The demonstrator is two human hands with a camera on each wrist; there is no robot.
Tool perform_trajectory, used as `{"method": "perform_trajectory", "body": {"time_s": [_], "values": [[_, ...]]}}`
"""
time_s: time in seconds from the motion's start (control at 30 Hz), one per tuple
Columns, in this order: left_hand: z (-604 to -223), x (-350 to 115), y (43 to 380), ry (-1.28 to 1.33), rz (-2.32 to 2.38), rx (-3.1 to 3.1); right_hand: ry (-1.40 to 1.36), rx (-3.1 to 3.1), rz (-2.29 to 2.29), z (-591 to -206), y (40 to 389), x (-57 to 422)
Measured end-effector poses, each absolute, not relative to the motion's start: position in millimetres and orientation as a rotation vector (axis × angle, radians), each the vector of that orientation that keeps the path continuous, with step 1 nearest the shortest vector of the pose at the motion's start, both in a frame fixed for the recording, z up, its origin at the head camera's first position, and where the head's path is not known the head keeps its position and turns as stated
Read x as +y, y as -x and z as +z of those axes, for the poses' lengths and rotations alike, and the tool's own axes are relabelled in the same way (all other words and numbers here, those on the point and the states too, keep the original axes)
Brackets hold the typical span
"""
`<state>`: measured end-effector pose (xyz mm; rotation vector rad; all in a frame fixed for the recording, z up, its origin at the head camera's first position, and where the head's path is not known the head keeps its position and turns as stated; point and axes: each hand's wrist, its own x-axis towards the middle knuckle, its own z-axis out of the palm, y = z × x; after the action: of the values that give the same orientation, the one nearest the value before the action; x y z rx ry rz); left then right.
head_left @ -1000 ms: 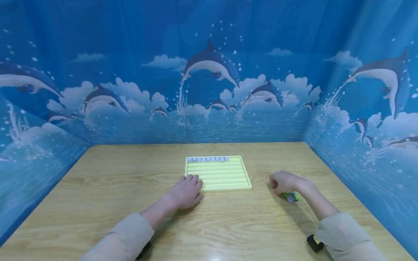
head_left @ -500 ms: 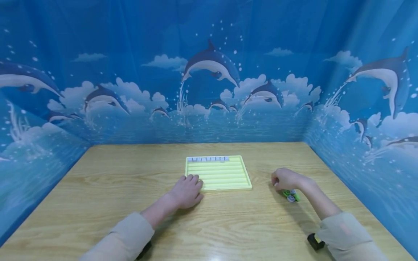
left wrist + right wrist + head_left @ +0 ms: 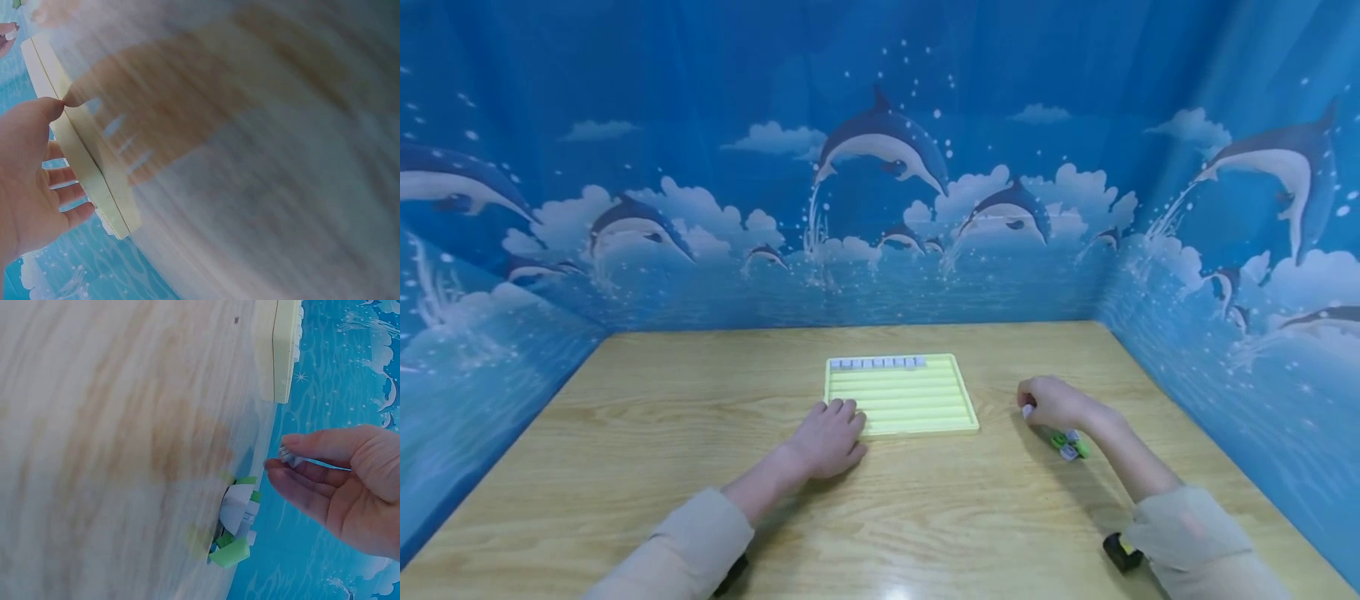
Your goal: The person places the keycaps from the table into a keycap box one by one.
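My left hand (image 3: 827,439) rests on the front left corner of a pale yellow ridged tray (image 3: 917,400). In the left wrist view its thumb touches the tray's front wall (image 3: 84,159), and the other fingers stretch loosely along the tray. My right hand (image 3: 1052,402) is held above the table, right of the tray. Between thumb and fingertips it pinches a small whitish keycap (image 3: 289,456). Beside and below that hand lies a small heap of green and pale keycaps (image 3: 1069,446). A row of pale lilac keycaps (image 3: 877,363) fills most of the tray's back groove.
The wooden table (image 3: 880,517) reaches back to a blue dolphin-print curtain (image 3: 737,275), which also closes off both sides. A black strap piece (image 3: 1122,552) shows under the right sleeve (image 3: 1195,533).
My right hand has shifted slightly, and the pale keycap in its fingertips now shows clearly, as does more of the heap. The left hand and tray stay in place.
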<state>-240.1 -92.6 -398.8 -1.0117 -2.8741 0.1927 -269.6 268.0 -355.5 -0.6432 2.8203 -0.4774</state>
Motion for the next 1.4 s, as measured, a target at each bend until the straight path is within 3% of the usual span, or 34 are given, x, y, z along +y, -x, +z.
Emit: {"method": "perform_trajectory", "body": {"time_s": [1.4], "values": [[-398.8, -90.5, 240.7, 1.012, 0.158, -2.865, 0.876, 3.048, -0.569, -347.9, 289.5, 226.0]]}}
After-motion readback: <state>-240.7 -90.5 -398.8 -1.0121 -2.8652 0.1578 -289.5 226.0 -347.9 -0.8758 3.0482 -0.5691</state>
